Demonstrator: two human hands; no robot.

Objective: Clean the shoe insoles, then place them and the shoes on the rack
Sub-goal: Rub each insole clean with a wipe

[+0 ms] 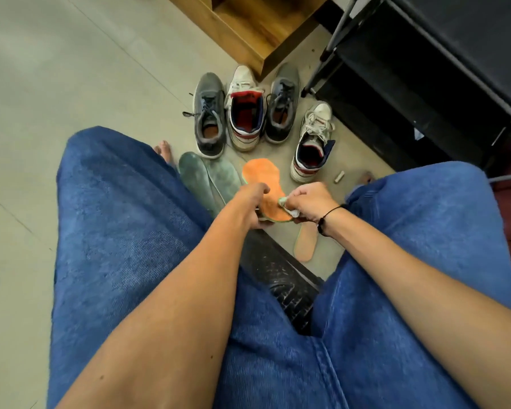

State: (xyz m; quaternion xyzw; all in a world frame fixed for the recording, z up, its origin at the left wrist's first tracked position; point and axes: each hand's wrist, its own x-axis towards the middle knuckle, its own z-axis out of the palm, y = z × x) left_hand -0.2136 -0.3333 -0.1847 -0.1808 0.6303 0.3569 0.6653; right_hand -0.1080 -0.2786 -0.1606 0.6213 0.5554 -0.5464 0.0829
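An orange insole [261, 180] is being held above the floor between the knees, just short of the shoes. Its heel end is being gripped by the left hand [250, 202], while a small white cloth [286, 205] is being pinched by the right hand [306, 202] and pressed against the insole's top face; the two hands are close together, almost touching.

The insole is judged light, thin and floppy, so it is best gripped at the heel edge and supported from below while being wiped.

Four insoles are being counted: the orange one in hand, two grey-green insoles [207, 178] overlapping at 9 o'clock of the hands, and a tan insole [306, 242] on the floor at 5 o'clock.

Four shoes are being counted at 12 o'clock: two grey sneakers [210, 116] and two white sneakers [245, 110]. The black rack [410, 93] is standing at 2 o'clock.
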